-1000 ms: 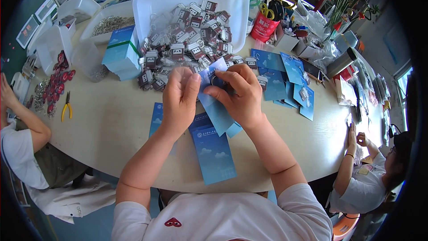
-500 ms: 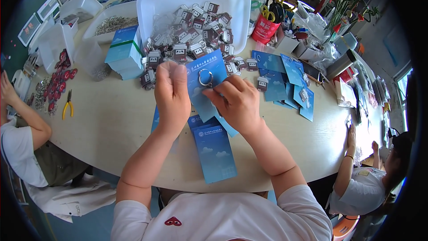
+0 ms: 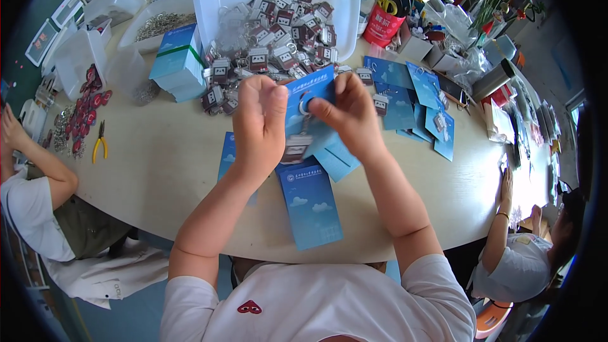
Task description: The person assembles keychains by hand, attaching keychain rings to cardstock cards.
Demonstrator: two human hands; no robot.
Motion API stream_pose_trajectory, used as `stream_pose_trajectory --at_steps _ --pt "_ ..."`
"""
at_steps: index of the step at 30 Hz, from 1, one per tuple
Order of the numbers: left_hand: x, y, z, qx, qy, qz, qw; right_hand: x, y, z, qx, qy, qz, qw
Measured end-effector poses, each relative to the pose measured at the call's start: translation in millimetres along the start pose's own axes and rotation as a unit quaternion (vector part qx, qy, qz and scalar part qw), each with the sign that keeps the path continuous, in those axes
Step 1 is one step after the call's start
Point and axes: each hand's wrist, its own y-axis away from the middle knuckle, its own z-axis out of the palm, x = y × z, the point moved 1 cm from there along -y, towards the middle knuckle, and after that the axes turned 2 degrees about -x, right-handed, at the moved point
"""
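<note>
A blue card (image 3: 319, 87) is held up over the table between my two hands. My left hand (image 3: 261, 128) pinches its left edge. My right hand (image 3: 356, 117) grips its right side, fingers behind and thumb pressing near a metal key ring on the card's face. From that ring hangs a keychain (image 3: 296, 150) with a brown-and-white cartoon charm. Below lie loose blue cards (image 3: 310, 212), partly overlapping. Beyond my hands, a white tub (image 3: 212, 0) lies with many similar keychains (image 3: 278, 38) spilling out of its front.
A banded card stack (image 3: 177, 66) stands left of the tub. To the right are cards fitted with keychains (image 3: 399, 104) and a red scissors holder (image 3: 382, 25). Yellow-handled pliers (image 3: 100, 144) and red charms (image 3: 85, 114) lie at far left. Other people sit around the table.
My right hand has shifted its grip from the ring's lower part to the card's right side, thumb over the ring. The charm now hangs visibly below. The card appears more tilted.
</note>
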Motion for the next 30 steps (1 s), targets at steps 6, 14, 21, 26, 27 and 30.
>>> stream_pose_trajectory --at_steps 6,14,21,26,27,30 --pt "-18 -8 -7 -0.345 -0.238 -0.153 0.895 -72 -6 -120 0.183 0.104 -0.031 0.977" --pt "-65 10 14 -0.334 -0.365 -0.153 0.855 -51 -3 -168 0.219 0.612 0.104 0.753" --pt "-100 9 -1 -0.281 -0.074 -0.29 0.912 33 -5 -59 -0.233 0.583 0.249 0.737" --pt "-93 -8 -17 -0.297 -0.062 -0.359 0.882 42 -26 -90 -0.08 0.57 0.165 0.801" --pt "-94 -7 -16 -0.288 -0.079 -0.35 0.888 44 -34 -106 0.009 0.652 0.1 0.752" --pt "-87 -7 -6 -0.31 -0.061 -0.362 0.877 64 -32 -161 0.044 0.776 0.055 0.627"
